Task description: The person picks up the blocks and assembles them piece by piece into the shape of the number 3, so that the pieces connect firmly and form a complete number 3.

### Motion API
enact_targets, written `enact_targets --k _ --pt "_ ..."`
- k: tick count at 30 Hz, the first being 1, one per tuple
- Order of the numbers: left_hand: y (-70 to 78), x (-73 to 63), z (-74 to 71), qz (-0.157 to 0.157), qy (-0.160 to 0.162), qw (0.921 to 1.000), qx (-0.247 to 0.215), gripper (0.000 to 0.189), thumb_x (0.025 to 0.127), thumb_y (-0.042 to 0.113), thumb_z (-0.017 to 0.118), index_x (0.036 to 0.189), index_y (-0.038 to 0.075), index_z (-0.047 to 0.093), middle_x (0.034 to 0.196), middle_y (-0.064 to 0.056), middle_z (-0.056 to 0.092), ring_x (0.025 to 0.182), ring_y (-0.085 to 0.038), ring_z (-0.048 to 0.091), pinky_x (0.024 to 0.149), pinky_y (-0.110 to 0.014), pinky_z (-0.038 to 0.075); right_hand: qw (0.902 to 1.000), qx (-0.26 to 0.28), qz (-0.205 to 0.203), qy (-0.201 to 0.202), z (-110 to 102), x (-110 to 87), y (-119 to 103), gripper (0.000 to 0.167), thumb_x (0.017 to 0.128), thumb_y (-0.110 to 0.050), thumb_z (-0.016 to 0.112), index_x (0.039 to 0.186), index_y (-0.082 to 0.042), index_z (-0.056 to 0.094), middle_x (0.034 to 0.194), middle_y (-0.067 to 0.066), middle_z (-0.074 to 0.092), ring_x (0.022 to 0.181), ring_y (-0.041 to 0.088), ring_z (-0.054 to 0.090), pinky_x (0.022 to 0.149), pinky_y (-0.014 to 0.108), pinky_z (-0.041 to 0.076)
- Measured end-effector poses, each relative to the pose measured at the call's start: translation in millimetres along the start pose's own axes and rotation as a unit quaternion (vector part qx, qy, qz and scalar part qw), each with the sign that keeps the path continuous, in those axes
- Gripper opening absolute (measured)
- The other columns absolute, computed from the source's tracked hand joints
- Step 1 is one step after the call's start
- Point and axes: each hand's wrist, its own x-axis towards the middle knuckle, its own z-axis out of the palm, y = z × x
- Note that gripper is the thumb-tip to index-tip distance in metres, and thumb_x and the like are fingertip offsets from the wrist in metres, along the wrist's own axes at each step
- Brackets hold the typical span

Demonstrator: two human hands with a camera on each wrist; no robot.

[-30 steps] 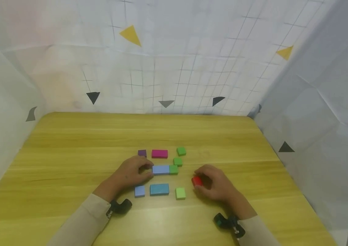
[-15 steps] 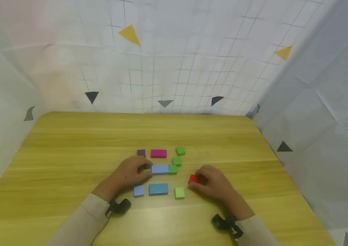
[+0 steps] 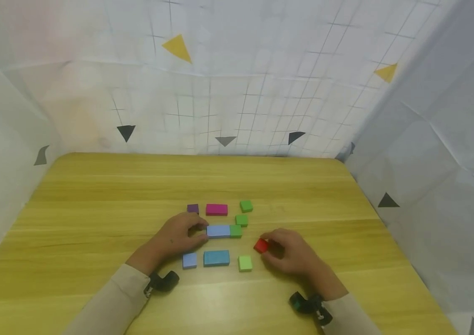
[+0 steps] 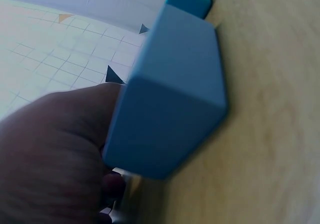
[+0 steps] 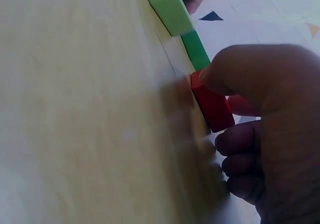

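Observation:
My left hand (image 3: 178, 235) has thumb and fingertips at the left end of a long light-blue block (image 3: 218, 231), pinching it. A green block (image 3: 236, 231) touches that block's right end. My right hand (image 3: 293, 251) pinches a small red block (image 3: 261, 245), turned at an angle, to the right of the green one. In the right wrist view, the thumb presses on the red block (image 5: 212, 101), with fingers behind it. A light-blue cube (image 4: 170, 93) fills the middle of the left wrist view and hides the left fingertips.
Behind lie a purple block (image 3: 192, 209), a magenta block (image 3: 216, 210) and two green blocks, one far (image 3: 246, 206), one nearer (image 3: 242, 220). In front are a small light-blue block (image 3: 189, 261), a teal block (image 3: 216, 258) and a lime block (image 3: 245, 263). White sheets surround the wooden table (image 3: 94, 186).
My right hand has shifted slightly left with the red block, which has turned in its fingertips. The left hand and the other blocks have stayed in place.

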Motion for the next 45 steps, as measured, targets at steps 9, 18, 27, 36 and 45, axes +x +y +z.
enact_targets --k 9,18,27,36,45 --pt "7.4 -4.8 2.7 -0.006 0.004 1.0 -0.004 0.035 0.089 0.039 0.074 0.118 0.021 0.07 0.114 0.011 0.066 0.106 -0.008 0.057 0.098 -0.037 0.049 0.9994 0.021 -0.024 0.009 2 -3.4 2 0.036 0.083 -0.025 0.079 0.116 -0.013 0.07 0.102 -0.006 0.07 0.088 0.006 0.063 0.076 0.028 0.054" --pt "10.3 -6.3 6.4 0.0 0.013 0.9999 0.0 0.034 0.088 0.038 0.074 0.118 0.021 0.07 0.113 0.011 0.066 0.105 -0.008 0.057 0.096 -0.037 0.049 0.9992 0.028 -0.022 0.017 2 -4.4 0 0.03 0.082 -0.016 0.079 0.111 -0.013 0.072 0.096 -0.007 0.07 0.083 0.004 0.061 0.072 0.024 0.052" --pt "9.7 -6.3 6.6 -0.002 0.011 0.9999 0.008 0.035 0.088 0.041 0.074 0.118 0.022 0.07 0.114 0.01 0.066 0.107 -0.009 0.058 0.097 -0.038 0.049 0.9986 0.037 -0.025 0.028 11 -1.4 -6 0.026 0.083 -0.017 0.08 0.107 -0.015 0.073 0.095 -0.007 0.069 0.083 0.005 0.06 0.073 0.023 0.052" --pt "10.4 -7.4 6.0 0.005 0.014 0.9999 0.003 0.035 0.088 0.039 0.074 0.118 0.021 0.07 0.113 0.01 0.066 0.106 -0.009 0.058 0.097 -0.038 0.049 0.999 0.026 -0.014 0.033 13 -0.1 -10 0.025 0.083 -0.017 0.079 0.108 -0.014 0.074 0.094 -0.006 0.07 0.083 0.004 0.06 0.072 0.023 0.052" --pt "9.4 -6.9 6.3 0.0 0.011 0.9999 -0.005 0.035 0.089 0.04 0.073 0.118 0.022 0.07 0.115 0.012 0.066 0.106 -0.009 0.057 0.098 -0.039 0.049 0.9983 0.043 -0.006 0.039 19 2.5 -18 0.022 0.084 -0.015 0.079 0.106 -0.011 0.076 0.095 -0.004 0.072 0.086 0.008 0.065 0.075 0.025 0.055"
